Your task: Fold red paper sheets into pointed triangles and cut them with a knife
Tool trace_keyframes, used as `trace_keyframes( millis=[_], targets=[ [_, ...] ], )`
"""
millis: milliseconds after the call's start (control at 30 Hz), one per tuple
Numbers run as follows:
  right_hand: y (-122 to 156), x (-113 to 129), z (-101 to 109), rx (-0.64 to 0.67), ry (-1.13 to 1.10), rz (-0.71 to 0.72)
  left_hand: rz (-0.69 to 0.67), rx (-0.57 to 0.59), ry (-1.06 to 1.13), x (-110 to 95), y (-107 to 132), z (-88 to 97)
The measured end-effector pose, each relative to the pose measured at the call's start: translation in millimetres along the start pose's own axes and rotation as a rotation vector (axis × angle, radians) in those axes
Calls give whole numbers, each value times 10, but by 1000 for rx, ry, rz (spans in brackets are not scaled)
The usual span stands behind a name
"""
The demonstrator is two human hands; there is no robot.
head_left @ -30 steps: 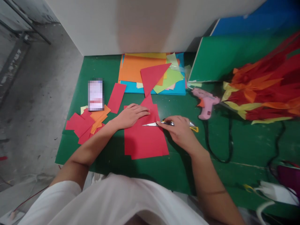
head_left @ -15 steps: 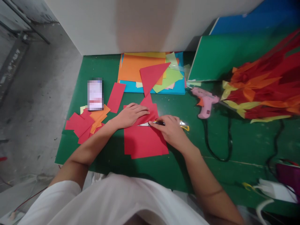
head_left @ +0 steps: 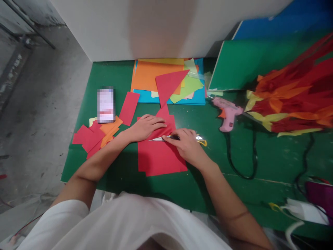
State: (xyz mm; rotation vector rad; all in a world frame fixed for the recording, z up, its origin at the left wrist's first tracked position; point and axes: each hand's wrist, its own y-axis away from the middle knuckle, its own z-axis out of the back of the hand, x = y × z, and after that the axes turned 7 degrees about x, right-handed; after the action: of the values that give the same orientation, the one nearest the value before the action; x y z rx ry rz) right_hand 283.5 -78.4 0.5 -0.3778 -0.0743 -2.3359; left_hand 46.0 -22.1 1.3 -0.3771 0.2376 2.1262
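Red paper [head_left: 163,158]: flat on the bench [head_left: 200,114]; presumably light, thin, easily creased; best pinned by broad palm pressure, as under left hand [head_left: 147,127], outstretched, grasping nothing. Right hand [head_left: 185,141]: curled around cutter [head_left: 176,137]; likely light, rigid; grip behind blade [head_left: 156,139].

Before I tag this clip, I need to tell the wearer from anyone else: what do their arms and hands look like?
The left arm has a short, plain white sleeve ending above the elbow, matching the white top. The right sleeve isn't clearly visible. The left hand and right hand are bare, with no gloves or watch visible.
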Motion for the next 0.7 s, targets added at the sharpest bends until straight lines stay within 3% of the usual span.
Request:
trace_keyframes(
  millis=[533,700],
  targets=[
    [-170,238,-43,43,-61,77,5,15,42,15,-5,-1],
    [-149,243,79,99,-114,76,24,9,126,11,-7,15]
  ],
)
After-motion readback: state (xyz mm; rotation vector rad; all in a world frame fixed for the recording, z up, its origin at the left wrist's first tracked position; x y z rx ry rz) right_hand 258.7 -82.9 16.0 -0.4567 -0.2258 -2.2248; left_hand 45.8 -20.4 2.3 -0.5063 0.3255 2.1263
